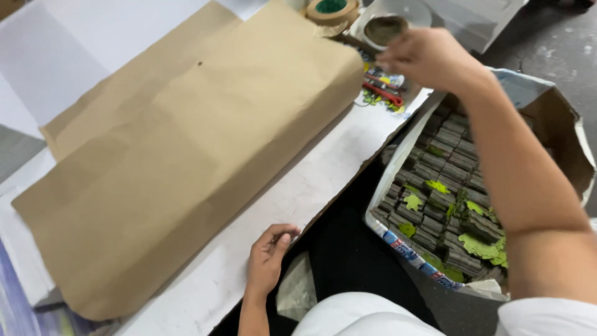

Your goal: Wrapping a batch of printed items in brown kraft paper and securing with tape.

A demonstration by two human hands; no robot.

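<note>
A long block wrapped in brown paper (186, 155) lies slantwise on the white table (311, 180). My left hand (268, 255) rests at the table's near edge, fingers loosely curled, holding nothing, just beside the wrapped block's lower end. My right hand (429, 57) reaches out over the table's far end, fingers bunched and pointing down, above a small bowl of grey paste (384, 28) and red-handled tools (382, 87). Whether it pinches something I cannot tell.
A roll of brown tape (331, 11) sits at the far end beside the bowl. To the right, below table level, an open box (547, 112) holds several grey bundles with green leaf-shaped pieces (448, 199). Dark floor lies beyond.
</note>
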